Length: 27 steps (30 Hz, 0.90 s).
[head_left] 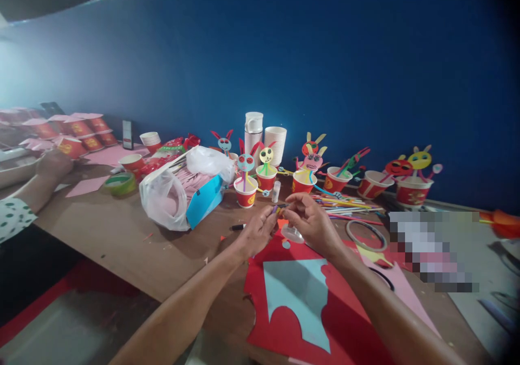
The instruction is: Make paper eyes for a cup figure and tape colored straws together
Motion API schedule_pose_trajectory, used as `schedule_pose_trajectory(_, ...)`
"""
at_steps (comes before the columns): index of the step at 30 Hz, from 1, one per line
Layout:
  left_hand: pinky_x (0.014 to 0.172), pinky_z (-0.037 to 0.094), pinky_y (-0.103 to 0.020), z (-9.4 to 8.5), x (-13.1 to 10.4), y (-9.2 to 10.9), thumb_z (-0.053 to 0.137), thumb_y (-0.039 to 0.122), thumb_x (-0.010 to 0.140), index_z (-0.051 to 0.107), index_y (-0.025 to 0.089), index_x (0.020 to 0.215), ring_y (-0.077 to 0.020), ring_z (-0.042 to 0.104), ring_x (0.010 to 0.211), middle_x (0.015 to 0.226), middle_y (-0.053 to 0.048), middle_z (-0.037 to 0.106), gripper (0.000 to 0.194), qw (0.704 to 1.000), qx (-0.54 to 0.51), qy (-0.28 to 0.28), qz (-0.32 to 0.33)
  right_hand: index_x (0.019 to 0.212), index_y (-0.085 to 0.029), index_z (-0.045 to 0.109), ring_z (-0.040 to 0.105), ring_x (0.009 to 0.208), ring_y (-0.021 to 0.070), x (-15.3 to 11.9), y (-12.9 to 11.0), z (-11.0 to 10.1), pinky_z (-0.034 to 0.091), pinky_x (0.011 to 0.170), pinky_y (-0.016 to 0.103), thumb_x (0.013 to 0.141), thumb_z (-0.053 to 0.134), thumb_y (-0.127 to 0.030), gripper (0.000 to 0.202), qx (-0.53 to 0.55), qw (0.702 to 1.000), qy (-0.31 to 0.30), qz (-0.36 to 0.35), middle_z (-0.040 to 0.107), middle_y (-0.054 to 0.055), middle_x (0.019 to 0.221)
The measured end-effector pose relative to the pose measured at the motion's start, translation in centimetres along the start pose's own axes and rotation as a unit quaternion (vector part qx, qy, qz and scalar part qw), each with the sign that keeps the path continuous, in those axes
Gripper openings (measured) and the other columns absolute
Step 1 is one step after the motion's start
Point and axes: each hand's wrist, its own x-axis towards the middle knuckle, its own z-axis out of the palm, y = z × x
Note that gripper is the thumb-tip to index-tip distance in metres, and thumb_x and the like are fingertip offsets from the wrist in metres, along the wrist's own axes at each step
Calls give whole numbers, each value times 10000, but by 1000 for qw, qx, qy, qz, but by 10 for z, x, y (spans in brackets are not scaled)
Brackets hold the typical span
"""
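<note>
My left hand [260, 228] and my right hand [307, 220] meet over the table, fingers closed in a pinch. Between their fingertips is a small purple and yellow piece [278, 209], too small to name. Just under my right hand lies a clear round item [293, 234], perhaps a tape roll. Red paper [260, 321] spreads below my wrists, with a cut light-blue sheet [296, 284] on top. Near my left fingers is a black marker [237, 227], and a small clear tube [275, 191] stands beyond them.
Red paper cups [246, 193] with rabbit-like paper figures line the back. Colored sticks [353, 207] and a tape ring [366, 235] lie right. A plastic bag [162, 200] stands left of my hands. Another person's hand [52, 167] reaches toward stacked red cups [91, 132].
</note>
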Motion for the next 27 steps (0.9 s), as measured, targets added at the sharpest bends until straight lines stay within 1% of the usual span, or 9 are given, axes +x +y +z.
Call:
schedule_pose_trajectory(3, 445, 278, -165, 1, -1, 0, 457, 488, 820, 442, 172, 815, -42, 335, 471, 606, 59, 408, 317, 1000, -8, -9, -1, 1006, -202, 497, 600, 684, 149, 0, 1, -1, 458, 604, 249, 832, 529, -362, 238, -11, 1000, 2, 10, 611, 7, 741)
schedule_pose_trajectory(6, 431, 267, -160, 2, -1, 2, 474, 497, 807, 443, 167, 817, -39, 334, 469, 610, 59, 401, 331, 999, -35, -16, -9, 1078, -201, 528, 599, 722, 155, 1, 6, -4, 460, 623, 253, 841, 514, -358, 284, -9, 1000, -10, 14, 622, 18, 770)
schedule_pose_trajectory(10, 377, 226, -162, 1, -2, 7, 469, 491, 811, 450, 165, 839, -28, 307, 403, 585, 69, 398, 328, 998, -61, -18, -26, 1160, -192, 541, 546, 610, 121, 2, 10, -10, 442, 567, 238, 843, 505, -354, 358, 24, 997, -66, 25, 599, 3, 713)
schedule_pose_trajectory(12, 366, 239, -167, -1, -2, 8, 462, 483, 819, 453, 162, 845, -30, 343, 384, 586, 62, 434, 322, 998, -59, -19, -24, 1210, -195, 513, 512, 568, 101, 2, 10, -12, 429, 550, 227, 843, 506, -336, 394, 47, 994, -97, 35, 579, -13, 688)
schedule_pose_trajectory(14, 378, 282, -172, -2, -1, 8, 465, 477, 820, 459, 157, 848, -38, 393, 389, 593, 54, 466, 322, 997, -68, -26, -18, 1261, -201, 466, 506, 573, 93, 1, 9, -13, 428, 555, 221, 842, 503, -304, 433, 71, 989, -125, 45, 584, -15, 705)
schedule_pose_trajectory(17, 409, 338, -182, -3, -1, 7, 478, 480, 812, 461, 153, 829, -47, 437, 401, 592, 48, 488, 328, 994, -98, -36, -12, 1304, -210, 420, 537, 630, 103, 0, 7, -11, 451, 585, 228, 833, 498, -262, 481, 82, 984, -151, 45, 622, 6, 800)
schedule_pose_trajectory(21, 410, 359, -187, -2, -1, 7, 506, 486, 796, 449, 158, 808, -59, 463, 408, 586, 47, 495, 333, 993, -111, -39, -21, 1313, -209, 423, 583, 755, 134, -1, 3, -10, 479, 657, 252, 822, 494, -230, 497, 36, 986, -160, 13, 648, 43, 942)
schedule_pose_trajectory(25, 387, 352, -178, -2, -2, 8, 518, 484, 787, 443, 162, 799, -50, 434, 397, 595, 50, 482, 330, 992, -120, -38, -20, 1296, -232, 455, 599, 795, 147, 0, 1, -12, 493, 676, 268, 809, 494, -221, 489, -17, 988, -155, -8, 619, 55, 1089)
schedule_pose_trajectory(27, 374, 339, -175, -2, -2, 8, 510, 480, 793, 439, 164, 789, -42, 405, 384, 593, 53, 475, 324, 992, -117, -40, -16, 1292, -243, 461, 598, 845, 160, 0, 2, -13, 494, 714, 284, 806, 497, -222, 488, -42, 988, -150, -21, 599, 52, 1137)
